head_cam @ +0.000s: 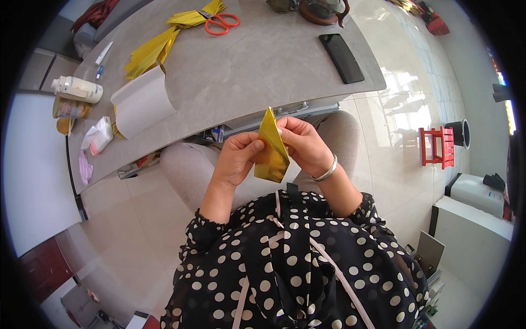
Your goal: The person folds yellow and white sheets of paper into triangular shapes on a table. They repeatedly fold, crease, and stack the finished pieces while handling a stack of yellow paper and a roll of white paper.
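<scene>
A folded piece of shiny gold paper (271, 158), pointed at its upper end, is held up between both hands above my lap. My left hand (240, 156) pinches its left edge between thumb and fingers. On the opposite edge, near the top, my right hand (304, 144) grips it; a silver bangle circles that wrist. Stacks of folded gold paper (150, 51) lie on the grey table (254, 61). Red-handled scissors (222, 24) rest with their blades on the farther gold stack (187, 18). A white sheet (144, 100) partly covers more gold paper near the table's front edge.
A black phone (342, 58) lies near the table's right end, with a glass pot (322, 10) beyond it. At left are a milky bottle (82, 89), a tin (72, 107) and a tissue pack (100, 135). A red stool (437, 147) stands on the floor at right.
</scene>
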Motion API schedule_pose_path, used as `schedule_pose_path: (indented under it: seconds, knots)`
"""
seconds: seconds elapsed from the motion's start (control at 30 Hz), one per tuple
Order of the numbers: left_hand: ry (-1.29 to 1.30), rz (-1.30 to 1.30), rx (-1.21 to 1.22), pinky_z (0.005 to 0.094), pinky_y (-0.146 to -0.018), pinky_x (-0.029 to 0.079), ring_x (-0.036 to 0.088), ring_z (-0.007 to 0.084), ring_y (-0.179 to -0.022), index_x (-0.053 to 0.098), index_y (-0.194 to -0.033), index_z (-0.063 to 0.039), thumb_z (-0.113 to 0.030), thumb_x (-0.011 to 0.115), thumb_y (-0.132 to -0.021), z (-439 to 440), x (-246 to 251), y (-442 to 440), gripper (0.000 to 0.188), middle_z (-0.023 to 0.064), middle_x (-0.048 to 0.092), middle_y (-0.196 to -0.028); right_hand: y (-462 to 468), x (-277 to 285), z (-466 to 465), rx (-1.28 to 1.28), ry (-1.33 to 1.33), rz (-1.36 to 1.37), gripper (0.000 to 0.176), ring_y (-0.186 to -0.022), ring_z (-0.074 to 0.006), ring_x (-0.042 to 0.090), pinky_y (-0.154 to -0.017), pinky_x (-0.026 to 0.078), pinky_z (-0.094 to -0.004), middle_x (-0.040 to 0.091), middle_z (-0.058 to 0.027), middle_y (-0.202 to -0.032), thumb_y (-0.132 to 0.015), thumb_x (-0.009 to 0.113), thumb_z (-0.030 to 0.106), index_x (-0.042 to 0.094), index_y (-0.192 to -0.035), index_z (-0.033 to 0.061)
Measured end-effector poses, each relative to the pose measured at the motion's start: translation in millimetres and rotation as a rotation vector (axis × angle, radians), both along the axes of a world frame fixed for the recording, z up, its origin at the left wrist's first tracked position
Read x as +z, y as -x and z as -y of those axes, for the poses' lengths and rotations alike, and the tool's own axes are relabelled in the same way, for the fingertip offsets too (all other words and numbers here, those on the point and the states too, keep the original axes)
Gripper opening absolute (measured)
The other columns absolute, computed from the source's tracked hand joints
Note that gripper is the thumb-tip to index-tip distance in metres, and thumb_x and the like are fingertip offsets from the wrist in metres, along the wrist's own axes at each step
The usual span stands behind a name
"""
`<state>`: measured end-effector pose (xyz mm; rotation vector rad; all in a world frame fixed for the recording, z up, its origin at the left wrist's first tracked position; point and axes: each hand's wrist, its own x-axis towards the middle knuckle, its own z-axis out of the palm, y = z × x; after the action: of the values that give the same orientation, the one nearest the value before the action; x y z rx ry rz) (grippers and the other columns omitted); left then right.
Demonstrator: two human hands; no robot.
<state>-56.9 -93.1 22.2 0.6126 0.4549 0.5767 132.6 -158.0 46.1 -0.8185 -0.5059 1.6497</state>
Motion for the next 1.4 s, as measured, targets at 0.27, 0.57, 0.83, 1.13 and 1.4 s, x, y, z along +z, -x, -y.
schedule_pose_path:
  seconds: [0.27,0.57,0.83,1.13,1.4]
  knots:
    - [-0.073,-0.100,0.015,0.0253,-0.084,0.051,0.065,0.0104,-0.089,0.074,-0.107,0.000,-0.013,0.074,-0.091,-3,-2,-1,0.021,0.0034,0.074,-0.098,1,27,0,-0.129,-0.100,0.886,0.009,-0.076,-0.0014,0.055,-0.068,0.047,-0.0178,0.063,0.0036,-0.088,-0.095,0.067,0.008,0.063,-0.097,0.0005]
    - [-0.143,-0.141,-0.018,0.0245,-0.084,0.052,0.066,0.0103,-0.090,0.073,-0.108,0.002,-0.010,0.073,-0.091,-4,0,2,0.020,0.0049,0.074,-0.098,-8,30,-3,0.002,-0.120,0.922,0.010,-0.077,-0.0011,0.055,-0.068,0.048,-0.0185,0.060,0.0041,-0.086,-0.093,0.067,0.007,0.061,-0.098,0.0003]
    - [-0.184,-0.169,0.033,0.0244,-0.087,0.051,0.066,0.0108,-0.092,0.073,-0.111,0.001,-0.009,0.073,-0.091,-3,1,0,0.022,0.0051,0.075,-0.100,-4,33,-2,-0.077,-0.121,0.773,0.017,-0.078,-0.0070,0.062,-0.072,0.052,-0.0239,0.067,-0.0014,-0.085,-0.092,0.071,0.014,0.065,-0.098,-0.0006]
    - [-0.167,-0.190,0.125,0.0231,-0.085,0.050,0.066,0.0101,-0.090,0.074,-0.109,0.002,-0.009,0.073,-0.092,-1,4,-2,0.021,0.0063,0.075,-0.099,-18,25,4,-0.024,-0.081,0.561,0.017,-0.079,-0.0034,0.058,-0.073,0.049,-0.0192,0.068,0.0016,-0.090,-0.097,0.067,0.014,0.068,-0.104,-0.0013]
    - [-0.259,-0.311,0.198,0.0203,-0.075,0.051,0.065,0.0068,-0.082,0.074,-0.105,0.002,-0.011,0.073,-0.092,2,12,-6,0.018,0.0041,0.074,-0.095,-6,28,5,-0.100,-0.096,0.667,0.013,-0.074,-0.0023,0.054,-0.064,0.045,-0.0192,0.065,0.0029,-0.085,-0.096,0.069,0.011,0.068,-0.101,-0.0002]
